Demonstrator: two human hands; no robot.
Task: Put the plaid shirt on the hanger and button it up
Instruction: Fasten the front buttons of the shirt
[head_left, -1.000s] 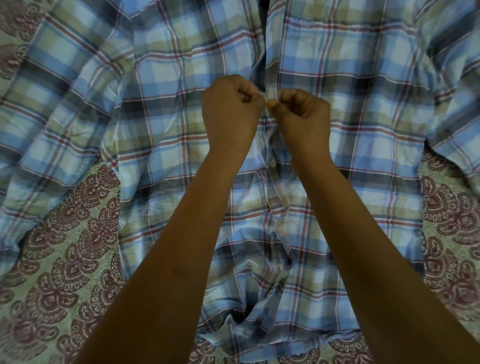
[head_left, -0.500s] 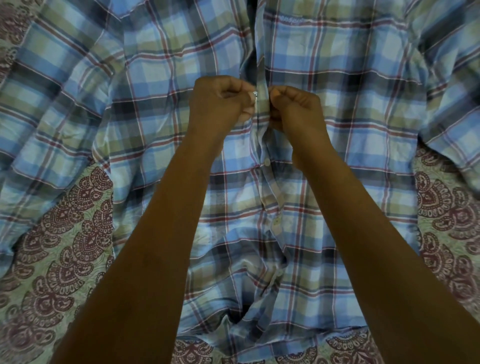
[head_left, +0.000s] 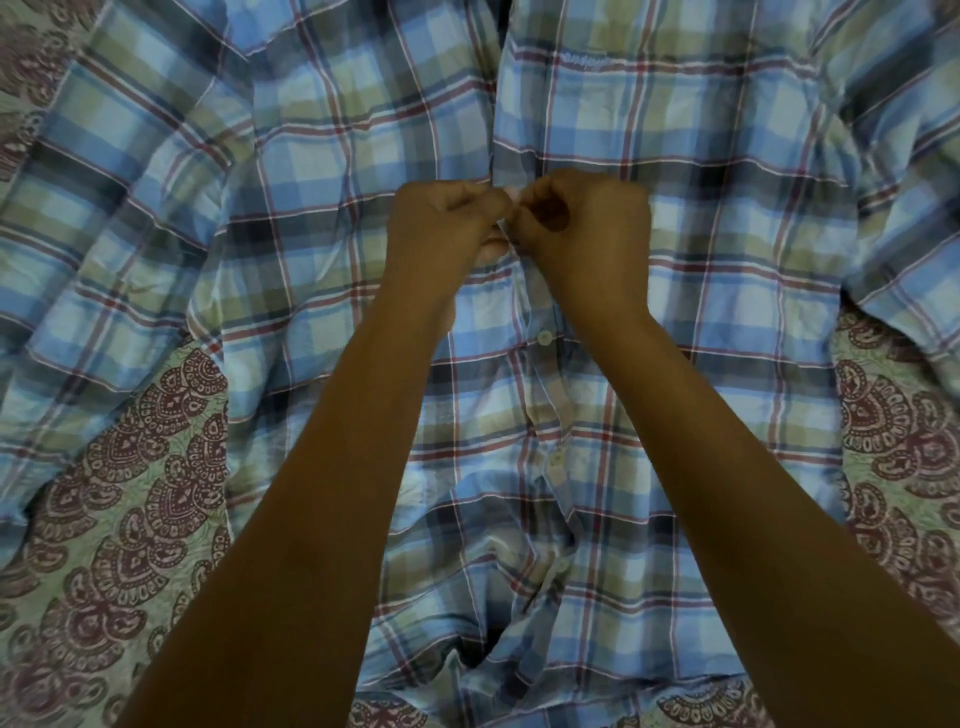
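The blue, green and red plaid shirt lies spread front-up on a bed, filling most of the head view. My left hand and my right hand meet at the shirt's front placket at chest height, each pinching an edge of the fabric with curled fingers. Below my hands, three white buttons along the placket are fastened. Above my hands the front stands open in a dark gap. No hanger is visible; the collar area is out of frame.
A green bedsheet with maroon paisley motifs shows beneath the shirt at lower left and right. The shirt's sleeves spread to the left and right edges of the view.
Both hands stay pinched together at the placket. They appear lower in the view as the camera shifts, and the fingertips have closed in tighter over the button spot.
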